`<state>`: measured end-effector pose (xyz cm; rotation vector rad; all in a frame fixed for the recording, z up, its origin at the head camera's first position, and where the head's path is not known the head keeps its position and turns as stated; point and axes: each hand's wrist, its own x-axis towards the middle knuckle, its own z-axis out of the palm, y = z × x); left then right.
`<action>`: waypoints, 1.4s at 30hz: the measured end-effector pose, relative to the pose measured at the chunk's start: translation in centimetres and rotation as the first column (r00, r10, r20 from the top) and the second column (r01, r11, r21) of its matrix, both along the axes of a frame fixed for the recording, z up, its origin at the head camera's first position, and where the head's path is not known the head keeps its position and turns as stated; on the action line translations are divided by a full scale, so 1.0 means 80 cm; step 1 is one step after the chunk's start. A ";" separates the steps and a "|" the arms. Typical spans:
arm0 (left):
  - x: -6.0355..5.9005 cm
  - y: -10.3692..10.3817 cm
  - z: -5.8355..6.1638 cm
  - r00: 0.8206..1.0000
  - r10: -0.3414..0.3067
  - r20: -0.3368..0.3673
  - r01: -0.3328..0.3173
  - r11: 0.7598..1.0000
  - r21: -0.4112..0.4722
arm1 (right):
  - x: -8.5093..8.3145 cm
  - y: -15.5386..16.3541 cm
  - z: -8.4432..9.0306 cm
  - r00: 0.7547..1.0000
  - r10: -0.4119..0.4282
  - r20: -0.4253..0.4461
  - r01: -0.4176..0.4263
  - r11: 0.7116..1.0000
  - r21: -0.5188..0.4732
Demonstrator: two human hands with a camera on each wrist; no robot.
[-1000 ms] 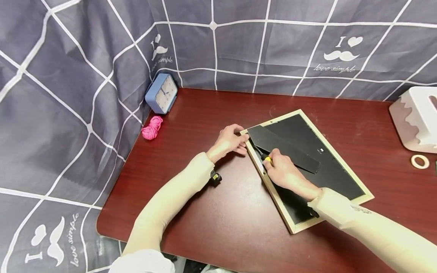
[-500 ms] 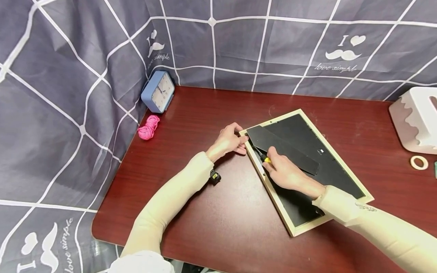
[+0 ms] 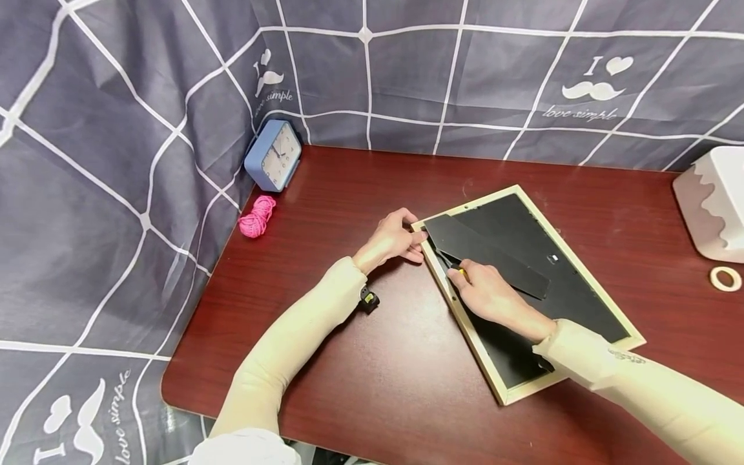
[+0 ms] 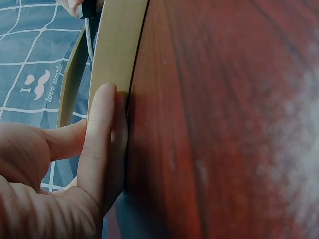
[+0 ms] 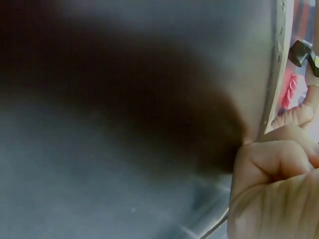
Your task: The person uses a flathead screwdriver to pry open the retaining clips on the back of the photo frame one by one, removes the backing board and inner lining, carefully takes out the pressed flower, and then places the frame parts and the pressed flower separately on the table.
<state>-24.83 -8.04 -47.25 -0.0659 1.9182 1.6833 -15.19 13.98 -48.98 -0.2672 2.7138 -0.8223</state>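
A picture frame with pale wooden edges [image 3: 485, 355] lies back-up on the table, its black backing board [image 3: 572, 284] and flat black stand leg [image 3: 488, 255] showing. My left hand [image 3: 396, 237] grips the frame's left corner. In the left wrist view the thumb meets one edge of the wood [image 4: 117, 45] and the fingers lie along its outer side. My right hand [image 3: 493, 296] holds a screwdriver [image 3: 455, 265] with a black and yellow handle. Its metal shaft points toward the frame's inner edge near that corner. In the right wrist view curled fingers [image 5: 279, 159] hide the handle.
A blue alarm clock [image 3: 273, 156] and a pink yarn bundle [image 3: 257, 217] stand at the table's left rear. To the right are a white tissue box [image 3: 712, 200] and a roll of tape [image 3: 724, 279]. Grey checked cloth [image 3: 407, 77] hangs behind the table [image 3: 372, 381].
My right hand has turned slightly, so less of the yellow handle shows. The left hand keeps its grip on the corner. The head view has shifted a little.
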 end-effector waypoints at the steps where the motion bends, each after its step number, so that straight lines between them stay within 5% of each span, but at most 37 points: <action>1: 0.000 0.000 0.000 1.000 -0.002 0.000 0.002 1.000 0.000 | 0.000 -0.001 0.000 1.000 0.003 -0.009 -0.003 1.000 0.004; 11: 0.000 -0.001 0.001 1.000 0.009 -0.007 -0.009 1.000 0.001 | 0.011 -0.017 0.018 0.993 0.027 -0.113 -0.029 0.999 -0.017; 18: -0.002 0.002 0.000 1.000 -0.008 0.001 0.008 1.000 0.014 | 0.028 -0.026 0.037 0.983 0.059 -0.173 -0.049 0.997 0.066; 25: -0.002 0.000 0.002 1.000 0.002 -0.001 -0.002 1.000 0.020 | 0.032 -0.031 0.031 0.946 0.127 -0.298 -0.091 0.987 0.130; 31: -0.002 0.001 0.005 1.000 0.004 0.001 -0.004 1.000 0.031 | 0.023 -0.023 -0.005 0.933 0.147 -0.328 -0.104 0.984 0.145; 36: -0.007 -0.001 0.007 0.999 -0.037 -0.031 0.034 0.997 -0.067 | 0.020 -0.017 -0.002 0.954 0.123 -0.273 -0.093 0.988 0.120; 39: -0.024 -0.002 -0.007 0.981 -0.146 -0.131 0.098 0.942 -0.322 | 0.027 -0.009 0.008 0.977 0.077 -0.201 -0.060 0.994 0.094; 42: -0.050 -0.003 -0.026 0.916 -0.300 -0.265 0.086 0.795 -0.601 | 0.038 -0.002 0.026 0.990 0.035 -0.137 -0.021 0.995 0.101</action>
